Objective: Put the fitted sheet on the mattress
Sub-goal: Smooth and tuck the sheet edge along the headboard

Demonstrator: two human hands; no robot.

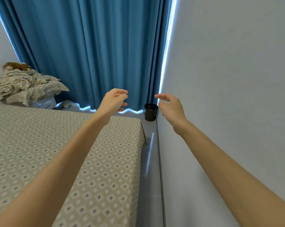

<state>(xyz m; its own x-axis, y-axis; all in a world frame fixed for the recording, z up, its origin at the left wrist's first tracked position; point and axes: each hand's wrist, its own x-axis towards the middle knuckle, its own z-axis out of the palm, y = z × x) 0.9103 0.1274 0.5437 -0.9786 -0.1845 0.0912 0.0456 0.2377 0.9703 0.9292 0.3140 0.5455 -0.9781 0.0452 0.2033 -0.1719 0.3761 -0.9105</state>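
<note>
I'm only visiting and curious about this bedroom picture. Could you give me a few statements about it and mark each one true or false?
1. The left hand and the right hand are both held up and hold nothing. True.
2. The curtain is red. False: it is blue.
3. The patterned sheet is spread flat, with no big folds showing. True.
4. The small black bin stands on top of the sheet. False: it stands down in the corner, beside the wall.
5. A pile of pillows lies at the far left, beyond the sheet. True.
</note>
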